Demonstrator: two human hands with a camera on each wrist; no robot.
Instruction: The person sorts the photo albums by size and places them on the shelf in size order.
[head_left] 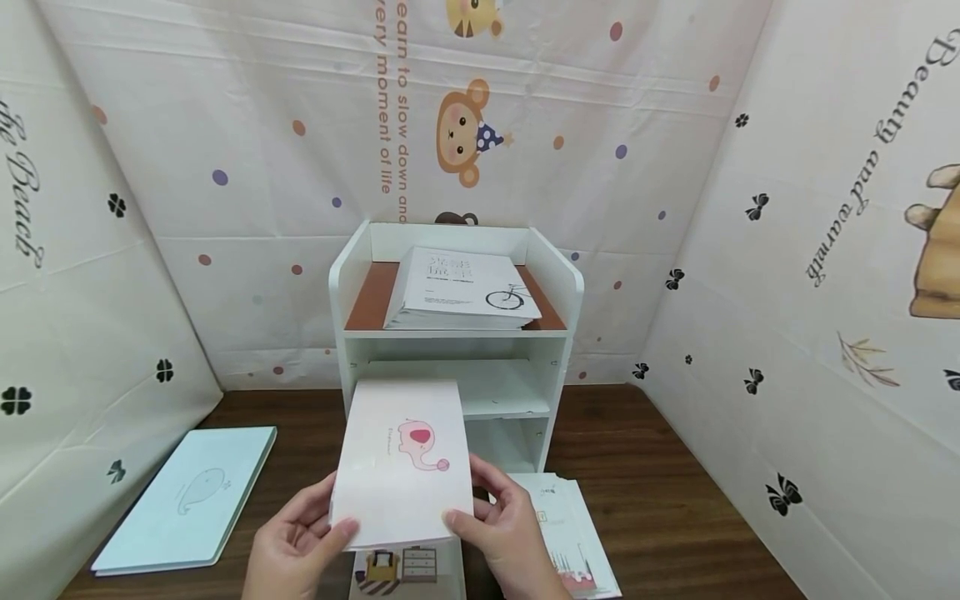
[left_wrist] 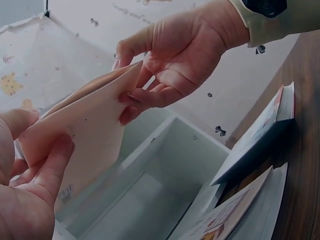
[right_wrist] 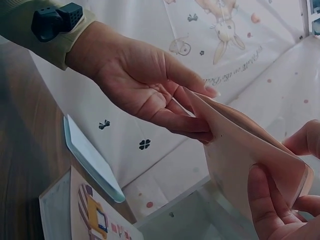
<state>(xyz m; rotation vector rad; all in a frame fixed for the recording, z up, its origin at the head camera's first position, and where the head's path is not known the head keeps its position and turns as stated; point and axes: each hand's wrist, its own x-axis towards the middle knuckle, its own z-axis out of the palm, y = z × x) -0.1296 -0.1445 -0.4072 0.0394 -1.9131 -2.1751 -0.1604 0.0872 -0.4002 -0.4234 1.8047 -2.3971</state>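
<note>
A thin notebook (head_left: 397,492) with a pink elephant on its pale cover is held up in front of the shelf. My left hand (head_left: 296,533) pinches its lower left corner, thumb on the cover. At the lower right edge, my right hand (head_left: 510,529) grips it the same way. Both wrist views show fingers spread under the notebook (left_wrist: 90,130), whose pages bow slightly apart at the near edge. Below it, partly hidden, lies a book (head_left: 408,571) with a furniture drawing on its cover.
A small white shelf (head_left: 555,400) stands at the back, a thick book (head_left: 468,287) with a bicycle drawing on its top. At left on the dark wooden table (head_left: 637,500) lies a light blue whale notebook (head_left: 187,500). A white book (head_left: 573,533) lies at right, partly behind my right hand.
</note>
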